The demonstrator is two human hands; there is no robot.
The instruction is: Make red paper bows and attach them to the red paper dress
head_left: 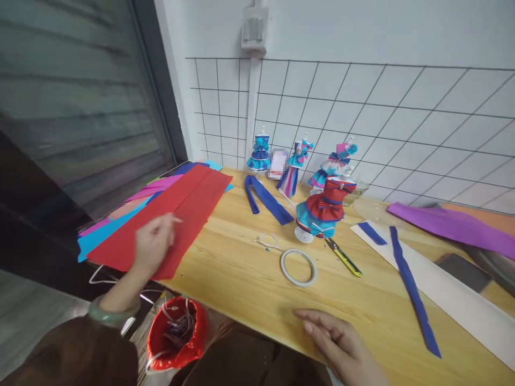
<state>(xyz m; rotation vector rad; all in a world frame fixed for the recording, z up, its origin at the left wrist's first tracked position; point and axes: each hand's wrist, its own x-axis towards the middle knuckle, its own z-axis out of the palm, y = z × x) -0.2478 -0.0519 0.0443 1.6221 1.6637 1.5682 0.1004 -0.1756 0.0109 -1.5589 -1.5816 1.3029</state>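
My left hand (pixel 155 240), a little blurred, is over the red sheets (pixel 189 206) at the left of the table, its fingers curled with the index finger partly out; whether it grips a sheet is unclear. My right hand (pixel 332 338) is at the table's front edge, fingers apart, holding nothing. A roll of white tape (pixel 298 267) lies beyond it, with yellow-and-black snips (pixel 344 258) to the right. Behind the roll stands a small dress form in a red and blue dress (pixel 328 201). A folded dark blue strip (pixel 267 199) lies left of that form.
More small dressed forms (pixel 259 154) stand by the wall grid. A white sheet (pixel 446 292) with blue strips (pixel 414 295), a dark phone (pixel 463 272) and purple material (pixel 450 225) lie at right. Below the front edge is a red-lined bin (pixel 197 327).
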